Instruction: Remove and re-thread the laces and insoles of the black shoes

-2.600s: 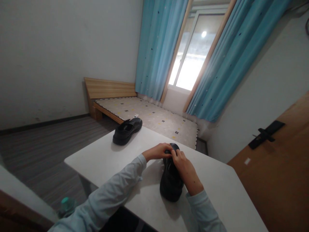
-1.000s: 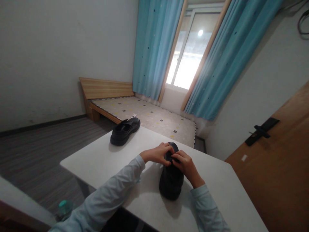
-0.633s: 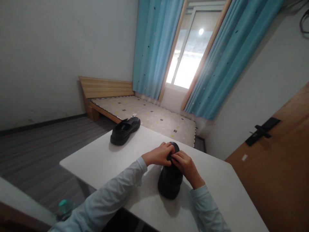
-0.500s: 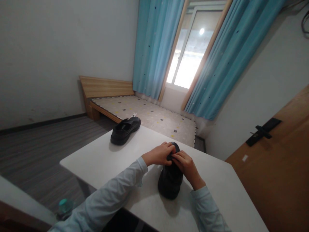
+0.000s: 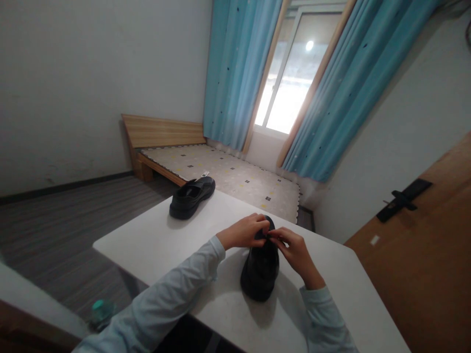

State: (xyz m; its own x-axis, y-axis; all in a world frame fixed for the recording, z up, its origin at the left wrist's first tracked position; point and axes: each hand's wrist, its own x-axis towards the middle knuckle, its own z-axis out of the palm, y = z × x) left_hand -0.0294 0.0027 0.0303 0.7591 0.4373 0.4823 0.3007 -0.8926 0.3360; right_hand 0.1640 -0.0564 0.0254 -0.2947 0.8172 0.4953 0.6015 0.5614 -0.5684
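A black shoe (image 5: 260, 272) rests on the white table (image 5: 324, 274) before me, its heel toward me and its toe pointing away. My left hand (image 5: 247, 231) is closed on the upper from the left side, fingers curled over the top. From the right, my right hand (image 5: 292, 245) pinches at the same spot on the upper, close to the left fingertips. The small part between the fingertips is too dark to make out. The matching black shoe (image 5: 192, 197) stands apart, at the table's far left edge.
Behind the table is a low bed (image 5: 235, 171) with a patterned mattress and a wooden headboard (image 5: 165, 131). Blue curtains (image 5: 241, 73) flank the window. At right is a brown door (image 5: 423, 274) with a black handle (image 5: 403, 200). A green-capped container (image 5: 101, 311) is at lower left.
My right hand has shifted slightly right and drawn its fingers into a narrower pinch at the shoe's upper. My left hand keeps its grip, and both shoes stay put.
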